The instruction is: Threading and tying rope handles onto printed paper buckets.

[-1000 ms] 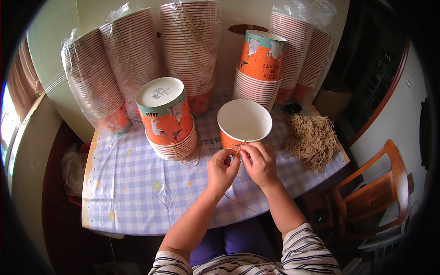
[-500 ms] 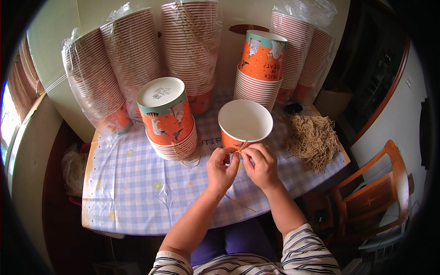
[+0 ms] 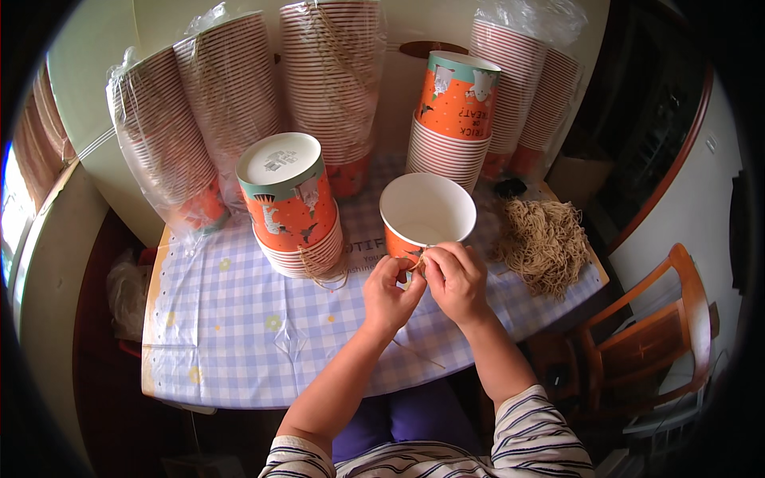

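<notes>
An orange paper bucket [image 3: 428,209] stands upright on the table in front of me, its white inside facing up. At its near rim both my hands are closed on a thin tan cord [image 3: 417,263]. My left hand [image 3: 390,293] pinches the cord with thumb and forefinger, left of the bucket's front. My right hand [image 3: 455,279] pinches it just beside, against the rim. A loose cord end [image 3: 420,355] trails over the cloth beneath my wrists. The exact shape of the cord between my fingertips is partly hidden.
Left of the bucket is an upside-down nested stack of buckets [image 3: 287,203] with cord handles; another stack [image 3: 454,119] stands behind. Plastic-wrapped stacks [image 3: 331,88] line the back. A heap of tan cords [image 3: 546,245] lies right on the checked tablecloth [image 3: 239,334]. A wooden chair [image 3: 649,338] stands at right.
My right hand has moved slightly up toward the rim, and my left hand has shifted a little right. The cord is still between them; the bucket has barely moved.
</notes>
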Demonstrator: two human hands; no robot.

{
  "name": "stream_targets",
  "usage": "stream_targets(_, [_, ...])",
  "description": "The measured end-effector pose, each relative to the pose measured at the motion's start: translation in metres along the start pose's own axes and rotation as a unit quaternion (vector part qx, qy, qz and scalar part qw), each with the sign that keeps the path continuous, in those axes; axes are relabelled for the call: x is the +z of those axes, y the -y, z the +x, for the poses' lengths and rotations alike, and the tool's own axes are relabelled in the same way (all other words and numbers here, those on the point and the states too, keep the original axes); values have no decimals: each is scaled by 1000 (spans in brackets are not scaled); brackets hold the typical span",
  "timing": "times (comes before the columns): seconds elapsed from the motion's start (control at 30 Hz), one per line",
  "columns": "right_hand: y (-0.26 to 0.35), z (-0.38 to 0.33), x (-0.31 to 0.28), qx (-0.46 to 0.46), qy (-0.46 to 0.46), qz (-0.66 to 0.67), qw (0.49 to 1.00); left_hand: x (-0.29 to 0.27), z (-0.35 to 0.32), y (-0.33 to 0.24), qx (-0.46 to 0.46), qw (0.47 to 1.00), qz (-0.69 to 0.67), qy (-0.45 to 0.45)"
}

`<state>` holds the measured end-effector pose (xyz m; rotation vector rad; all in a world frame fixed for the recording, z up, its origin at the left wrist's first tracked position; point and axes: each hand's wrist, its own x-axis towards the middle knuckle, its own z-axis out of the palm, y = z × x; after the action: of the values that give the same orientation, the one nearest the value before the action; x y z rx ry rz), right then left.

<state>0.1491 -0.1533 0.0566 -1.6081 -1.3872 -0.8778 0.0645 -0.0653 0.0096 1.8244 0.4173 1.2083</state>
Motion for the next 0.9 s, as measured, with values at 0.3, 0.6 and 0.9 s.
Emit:
stream_targets(0.3, [-7, -22, 1, 57, 4, -19, 998, 0, 0, 3, -135, 977, -162, 41])
stream_targets(0.6, [-12, -40, 17, 138, 37, 114, 983, -3, 0, 3, -222, 932, -268, 104])
stream_targets(0.9, [-20, -45, 11, 326, 78, 427, 840, -5, 1, -1, -250, 924, -272, 100])
